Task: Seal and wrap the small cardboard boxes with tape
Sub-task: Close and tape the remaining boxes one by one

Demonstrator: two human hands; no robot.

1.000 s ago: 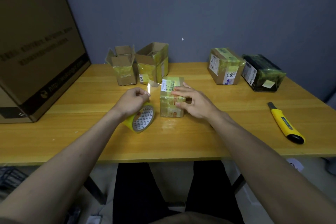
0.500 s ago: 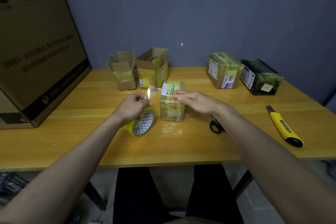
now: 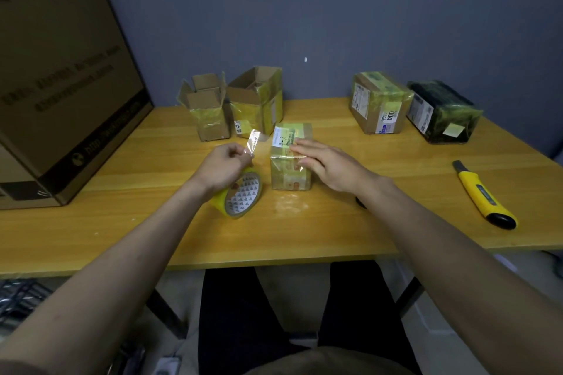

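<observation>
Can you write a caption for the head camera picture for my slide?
Left hand pinches the tape end above the tape roll while right hand rests flat on the small box.

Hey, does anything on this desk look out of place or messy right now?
Nothing is spilled or broken. A loose end of clear tape sticks up from the left hand, unattached to the small taped cardboard box. Two brown cardboard boxes at the back stand open, flaps up.

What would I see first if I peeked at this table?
Two hands in the middle: the left hand pinches a shiny strip of tape pulled up from the yellow roll, while the right hand rests flat on a small taped box. A bright yellow knife lies at the right, and a huge carton fills the left corner.
</observation>
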